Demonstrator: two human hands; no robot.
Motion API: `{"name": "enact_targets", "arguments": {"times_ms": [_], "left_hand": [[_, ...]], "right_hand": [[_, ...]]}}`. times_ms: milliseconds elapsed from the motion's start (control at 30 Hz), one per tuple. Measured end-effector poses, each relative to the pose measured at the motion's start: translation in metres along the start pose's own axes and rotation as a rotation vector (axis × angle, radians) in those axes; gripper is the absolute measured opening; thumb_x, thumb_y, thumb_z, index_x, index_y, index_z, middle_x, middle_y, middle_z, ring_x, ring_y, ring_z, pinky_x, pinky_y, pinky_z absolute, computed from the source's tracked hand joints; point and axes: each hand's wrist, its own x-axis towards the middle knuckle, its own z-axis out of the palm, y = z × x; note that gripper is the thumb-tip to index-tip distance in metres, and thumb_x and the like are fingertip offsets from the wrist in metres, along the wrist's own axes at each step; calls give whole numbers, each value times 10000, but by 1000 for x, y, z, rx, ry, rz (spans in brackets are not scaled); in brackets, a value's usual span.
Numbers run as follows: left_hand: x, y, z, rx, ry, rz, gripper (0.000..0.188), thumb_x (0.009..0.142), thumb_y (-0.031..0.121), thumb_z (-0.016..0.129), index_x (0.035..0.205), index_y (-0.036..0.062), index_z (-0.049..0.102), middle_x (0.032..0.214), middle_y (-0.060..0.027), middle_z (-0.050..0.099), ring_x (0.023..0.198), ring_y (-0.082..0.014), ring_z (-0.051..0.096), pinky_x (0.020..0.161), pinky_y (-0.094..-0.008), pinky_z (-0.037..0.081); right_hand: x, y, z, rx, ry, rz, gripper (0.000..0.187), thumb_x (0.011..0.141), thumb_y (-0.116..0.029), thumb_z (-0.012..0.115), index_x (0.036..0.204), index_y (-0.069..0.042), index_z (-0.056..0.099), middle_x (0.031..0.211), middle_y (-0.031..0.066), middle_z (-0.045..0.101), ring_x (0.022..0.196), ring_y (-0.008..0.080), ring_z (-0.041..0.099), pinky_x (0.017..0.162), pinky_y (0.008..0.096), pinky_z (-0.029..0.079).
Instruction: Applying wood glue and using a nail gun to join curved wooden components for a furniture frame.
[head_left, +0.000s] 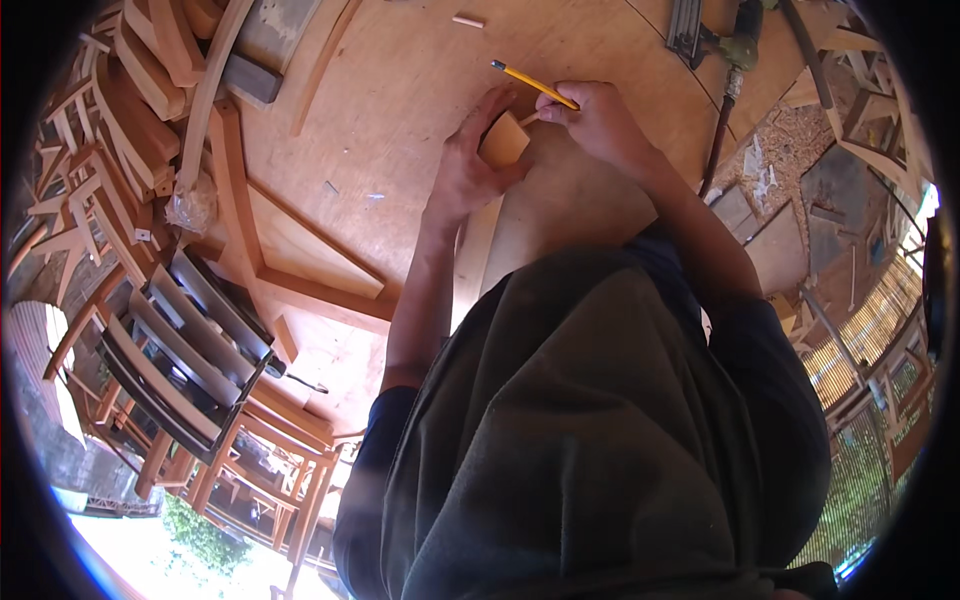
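Note:
My left hand (468,160) is wrapped round a small pale wooden block (505,142) above the plywood worktop (400,110). A yellow pencil (535,82) with a dark end is in my right hand (600,122), its fingers pinched close to the block's right side. Between those fingers and the block shows a short, thin, pale tip; what it belongs to I cannot make out. A long wooden piece (478,243) runs from below my left hand toward my body.
A grey block (252,79) and curved wooden parts (145,110) lie to the left, by a wooden frame (232,180). Slatted chair backs (185,340) stand at lower left. A power tool (738,52) with a hose lies far right. A short peg (468,21) lies at the far side.

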Motion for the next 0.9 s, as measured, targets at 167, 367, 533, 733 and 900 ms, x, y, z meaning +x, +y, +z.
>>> {"name": "enact_targets", "arguments": {"times_ms": [167,367,533,733,900], "left_hand": [[3,-1,3,-135,-51,-46,906,691,17,845,1495,13,428,1408,-166,608,1313,-283,590,1114,-375,461],[7,-4,1,-69,-97,44,1055,677,-12,848,1571,32,287,1438,-142,587,1340,-274,564,1146,-378,428],[16,-4,-2,-121,-220,22,1067,686,-43,748,1605,73,218,1395,-148,594,1330,-309,553,1160,-375,408],[17,-13,-2,-72,-217,26,1167,649,-115,699,1640,116,128,1275,-120,617,1228,-276,592,1109,-373,430],[16,-12,1,-93,-181,72,1242,650,-116,703,1655,165,29,1208,-124,625,1178,-293,599,1087,-378,437]], "right_hand": [[2,2,11,-23,-62,-32,165,909,-122,729,1009,8,715,908,150,748,878,265,747,795,350,560],[-4,11,23,-62,77,-53,249,965,-150,699,1146,6,631,999,124,759,886,185,741,816,302,564],[-14,12,9,540,312,152,394,1069,-374,550,997,9,609,956,141,751,666,154,634,649,285,532],[-28,34,-9,741,154,119,446,1090,-413,479,963,-3,601,821,111,681,604,130,571,613,257,520],[-41,6,23,856,189,49,221,1038,-188,625,994,27,600,954,133,680,765,177,694,790,281,591]]}}
